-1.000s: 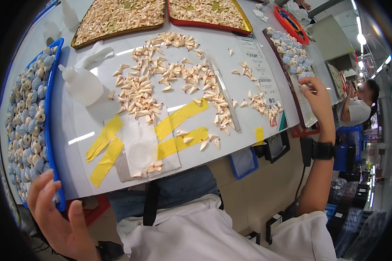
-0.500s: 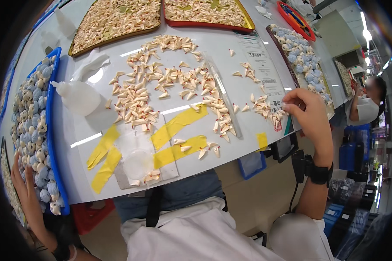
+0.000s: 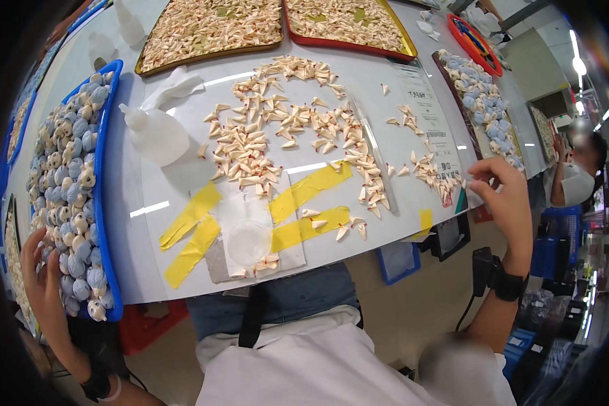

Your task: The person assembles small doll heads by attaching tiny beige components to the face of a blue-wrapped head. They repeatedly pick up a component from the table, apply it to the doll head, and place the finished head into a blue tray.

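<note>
My left hand is at the near left side of a blue tray, fingers apart over small doll heads with light-blue hair. Past the table's right front edge, my right hand has thumb and forefinger pinched together; anything between them is too small to make out. Its fingertips are beside a small group of cream cone-shaped pieces with red tips. A larger spread of the same cones lies mid-table. Below it, a round clear dish rests on a taped-down pad.
Two trays of cones stand at the back. A white squeeze bottle is beside the blue tray. A clear ruler-like strip lies between the cones. More doll heads fill a tray at right. A person sits beyond.
The view has shifted, so the table appears farther right. My right hand has drawn slightly away from the small cone group, fingers still pinched. My left hand stays at the blue tray.
</note>
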The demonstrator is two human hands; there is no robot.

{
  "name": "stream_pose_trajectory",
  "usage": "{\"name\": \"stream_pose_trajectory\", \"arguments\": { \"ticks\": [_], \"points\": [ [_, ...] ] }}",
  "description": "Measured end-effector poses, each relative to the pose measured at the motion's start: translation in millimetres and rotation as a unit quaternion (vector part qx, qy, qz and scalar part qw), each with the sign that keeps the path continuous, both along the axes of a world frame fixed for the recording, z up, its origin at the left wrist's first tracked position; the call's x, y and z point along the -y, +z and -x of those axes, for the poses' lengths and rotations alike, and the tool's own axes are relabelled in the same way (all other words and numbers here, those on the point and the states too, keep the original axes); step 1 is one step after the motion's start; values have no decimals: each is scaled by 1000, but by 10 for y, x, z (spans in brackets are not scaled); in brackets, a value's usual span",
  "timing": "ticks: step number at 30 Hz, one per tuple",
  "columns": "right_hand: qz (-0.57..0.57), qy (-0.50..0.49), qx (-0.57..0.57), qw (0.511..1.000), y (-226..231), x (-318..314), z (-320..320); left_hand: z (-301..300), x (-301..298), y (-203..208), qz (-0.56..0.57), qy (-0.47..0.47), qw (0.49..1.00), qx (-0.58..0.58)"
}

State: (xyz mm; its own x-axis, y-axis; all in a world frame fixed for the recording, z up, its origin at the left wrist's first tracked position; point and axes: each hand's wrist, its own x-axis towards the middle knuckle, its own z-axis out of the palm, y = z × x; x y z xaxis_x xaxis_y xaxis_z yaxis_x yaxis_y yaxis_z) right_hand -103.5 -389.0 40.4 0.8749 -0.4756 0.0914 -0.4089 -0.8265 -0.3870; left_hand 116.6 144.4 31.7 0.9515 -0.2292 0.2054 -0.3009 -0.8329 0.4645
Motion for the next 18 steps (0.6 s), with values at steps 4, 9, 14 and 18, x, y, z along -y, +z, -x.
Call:
{"name": "stream_pose_trajectory", "arguments": {
  "ticks": [4,9,14,18],
  "points": [
    [3,8,-19,1000,-59,-85,-61,-41,19,-97,72,29,997,-7],
    [27,37,-16,999,-83,-43,-138,-119,-96,-95,131,27,990,-49],
    [78,62,51,994,-163,-15,-146,-57,-149,21,83,37,996,3],
    [83,57,103,990,-39,-139,-81,144,220,89,222,84,971,37]
  ]
}}
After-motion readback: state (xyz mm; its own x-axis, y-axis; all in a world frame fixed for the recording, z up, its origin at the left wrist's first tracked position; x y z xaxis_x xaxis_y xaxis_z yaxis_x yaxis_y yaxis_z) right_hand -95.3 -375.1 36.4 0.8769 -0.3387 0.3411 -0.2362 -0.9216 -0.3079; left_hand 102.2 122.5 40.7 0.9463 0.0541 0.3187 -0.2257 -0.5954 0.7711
